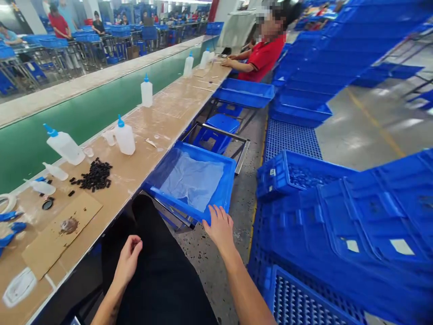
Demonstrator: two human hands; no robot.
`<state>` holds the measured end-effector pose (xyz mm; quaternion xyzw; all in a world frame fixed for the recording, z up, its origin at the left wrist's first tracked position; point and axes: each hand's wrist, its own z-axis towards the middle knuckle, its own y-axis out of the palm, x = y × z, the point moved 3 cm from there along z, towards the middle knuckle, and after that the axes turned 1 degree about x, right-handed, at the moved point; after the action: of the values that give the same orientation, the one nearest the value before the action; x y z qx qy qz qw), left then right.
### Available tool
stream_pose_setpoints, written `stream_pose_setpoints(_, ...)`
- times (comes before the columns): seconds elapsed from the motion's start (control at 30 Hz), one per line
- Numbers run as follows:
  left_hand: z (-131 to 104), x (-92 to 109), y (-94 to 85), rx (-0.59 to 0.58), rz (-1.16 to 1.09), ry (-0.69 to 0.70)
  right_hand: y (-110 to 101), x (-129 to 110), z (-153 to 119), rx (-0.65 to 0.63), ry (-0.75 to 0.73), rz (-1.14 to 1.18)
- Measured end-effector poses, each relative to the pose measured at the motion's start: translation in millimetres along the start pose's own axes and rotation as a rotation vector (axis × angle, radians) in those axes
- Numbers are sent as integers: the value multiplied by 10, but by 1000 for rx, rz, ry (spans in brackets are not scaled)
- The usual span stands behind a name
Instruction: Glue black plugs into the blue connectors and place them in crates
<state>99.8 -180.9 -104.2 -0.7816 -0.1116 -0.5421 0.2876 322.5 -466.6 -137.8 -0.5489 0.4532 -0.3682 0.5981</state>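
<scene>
Several bottles point(125, 139) and a heap of black pieces point(96, 175) occupy the workbench point(176, 113) at left, its edge crowding the blue tray point(231, 180) at centre. My right hand point(220, 226), fingers spread, touches the tray's near rim; my left hand point(129, 255) curls loosely, lower left of centre, and whether it pinches anything I cannot tell. A metal frame point(243, 155) sits just beyond, stacked crates point(355, 225) at lower right.

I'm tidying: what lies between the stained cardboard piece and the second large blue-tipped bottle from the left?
The head view shows a pile of black pieces between the cardboard and that bottle.
</scene>
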Motion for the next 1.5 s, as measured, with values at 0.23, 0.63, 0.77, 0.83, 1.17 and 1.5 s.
stream_pose_setpoints(0.23,1031,601,619,-162,511,408,133,-11,156,-288,-123,53)
stream_pose_setpoints(0.63,1342,260,810,-327,822,472,171,-324,25,-273,-124,78)
stream_pose_setpoints(0.77,1337,263,830,-315,796,465,178,-322,17,-247,-128,75)
stream_pose_setpoints(0.83,1322,274,853,-296,793,473,194,-311,12,-237,-124,76)
stream_pose_setpoints(1.17,1146,342,949,-300,869,586,244,-35,-86,-218,-87,92)
stream_pose_setpoints(1.5,1078,658,1096,-310,840,674,127,569,-381,-279,-40,119)
